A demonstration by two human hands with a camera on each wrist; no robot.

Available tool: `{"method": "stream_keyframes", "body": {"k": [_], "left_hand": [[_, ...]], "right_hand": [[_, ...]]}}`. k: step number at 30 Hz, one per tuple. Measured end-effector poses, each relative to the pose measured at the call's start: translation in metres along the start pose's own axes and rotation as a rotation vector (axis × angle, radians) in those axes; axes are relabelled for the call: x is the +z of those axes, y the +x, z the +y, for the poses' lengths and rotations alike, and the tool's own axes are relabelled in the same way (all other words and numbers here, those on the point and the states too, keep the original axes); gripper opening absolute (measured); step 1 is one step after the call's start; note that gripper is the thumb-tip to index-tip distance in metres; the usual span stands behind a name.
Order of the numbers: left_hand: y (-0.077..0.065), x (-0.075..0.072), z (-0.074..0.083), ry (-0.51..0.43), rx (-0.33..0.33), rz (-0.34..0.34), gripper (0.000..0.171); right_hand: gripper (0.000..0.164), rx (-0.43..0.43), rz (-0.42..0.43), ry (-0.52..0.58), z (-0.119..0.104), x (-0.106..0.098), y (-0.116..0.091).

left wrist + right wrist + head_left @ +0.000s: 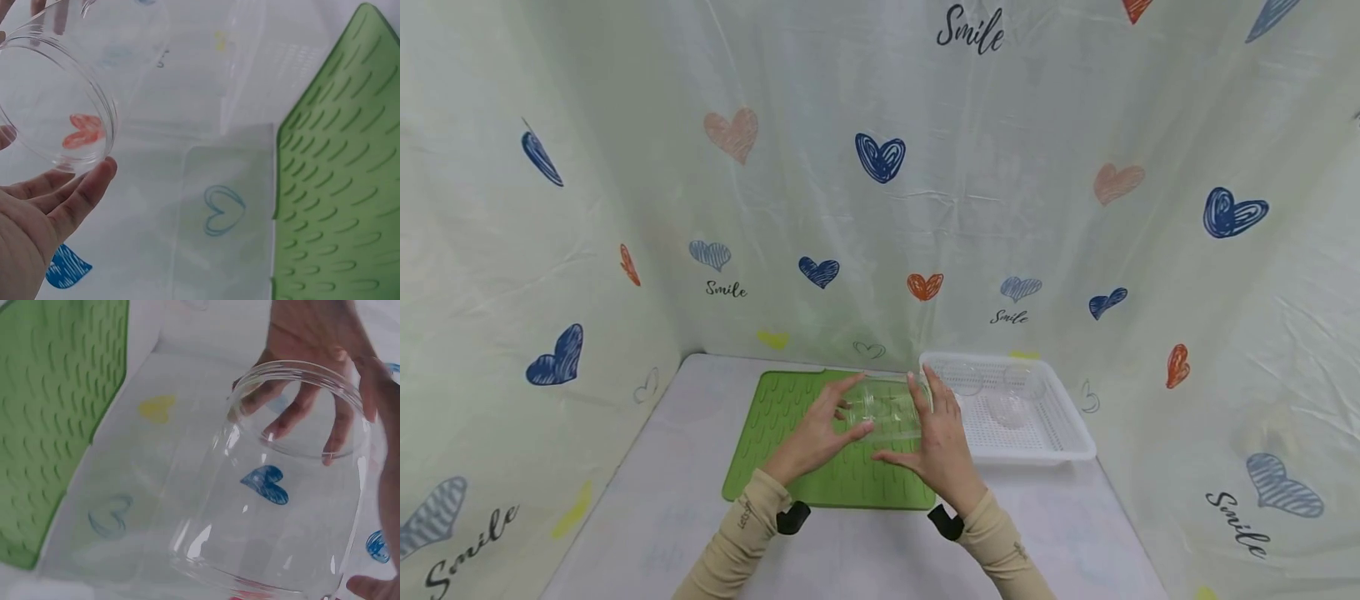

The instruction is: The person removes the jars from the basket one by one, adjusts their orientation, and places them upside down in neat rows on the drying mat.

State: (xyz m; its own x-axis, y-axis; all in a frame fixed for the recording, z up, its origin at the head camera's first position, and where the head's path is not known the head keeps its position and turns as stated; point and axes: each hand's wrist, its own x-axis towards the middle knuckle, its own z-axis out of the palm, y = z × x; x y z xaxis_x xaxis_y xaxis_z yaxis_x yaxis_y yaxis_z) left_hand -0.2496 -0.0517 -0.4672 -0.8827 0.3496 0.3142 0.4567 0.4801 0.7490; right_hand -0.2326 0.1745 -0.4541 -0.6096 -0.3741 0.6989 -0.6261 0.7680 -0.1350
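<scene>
A clear glass jar (889, 410) lies sideways in the air over the green ridged mat (805, 475). My left hand (816, 432) grips its open-mouth end, fingers and thumb spread round the rim, as the left wrist view also shows. On the other end, my right hand (943, 454) is at the jar's base with fingers extended and thumb held out wide. In the right wrist view the jar (275, 525) stands between both hands, and the left fingers (290, 419) show through the glass near the rim.
To the right of the mat, a white perforated plastic basket (1067, 433) holds several clear round pieces (1022, 383). Both sit on a white-covered table (647, 492). A pale curtain (820, 200) printed with hearts encloses the back and sides.
</scene>
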Motion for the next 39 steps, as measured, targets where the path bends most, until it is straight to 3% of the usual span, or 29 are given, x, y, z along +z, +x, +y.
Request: {"method": "stream_keyframes", "body": {"k": [5,9,12,16,20,23,27,39], "left_hand": [[-0.001,-0.005,-0.001,-0.011,-0.003,0.022,0.074],[-0.002,-0.008,-0.004,-0.015,0.020,0.027,0.074],[-0.002,-0.009,-0.006,-0.019,0.039,0.024,0.074],[-0.002,-0.009,-0.008,-0.023,0.056,0.021,0.073],[-0.004,-0.011,-0.009,-0.028,0.064,0.017,0.073],[-0.006,-0.011,-0.010,-0.024,0.065,0.006,0.074],[-0.007,-0.011,-0.010,-0.007,0.069,-0.009,0.073],[-0.011,-0.011,-0.014,-0.009,0.023,-0.027,0.073]], "right_hand": [[0.105,0.211,0.020,0.370,0.003,-0.003,0.001],[0.080,0.393,0.013,0.628,0.008,-0.003,0.001],[0.065,0.597,-0.041,0.864,0.013,-0.004,0.003],[0.065,0.864,-0.150,1.199,0.020,-0.003,0.003],[0.070,0.963,-0.278,1.416,0.024,0.000,-0.002],[0.073,0.970,-0.350,1.504,0.025,0.003,-0.005],[0.078,0.977,-0.386,1.545,0.025,0.006,-0.006],[0.077,0.977,-0.423,1.511,0.024,0.011,-0.006]]}}
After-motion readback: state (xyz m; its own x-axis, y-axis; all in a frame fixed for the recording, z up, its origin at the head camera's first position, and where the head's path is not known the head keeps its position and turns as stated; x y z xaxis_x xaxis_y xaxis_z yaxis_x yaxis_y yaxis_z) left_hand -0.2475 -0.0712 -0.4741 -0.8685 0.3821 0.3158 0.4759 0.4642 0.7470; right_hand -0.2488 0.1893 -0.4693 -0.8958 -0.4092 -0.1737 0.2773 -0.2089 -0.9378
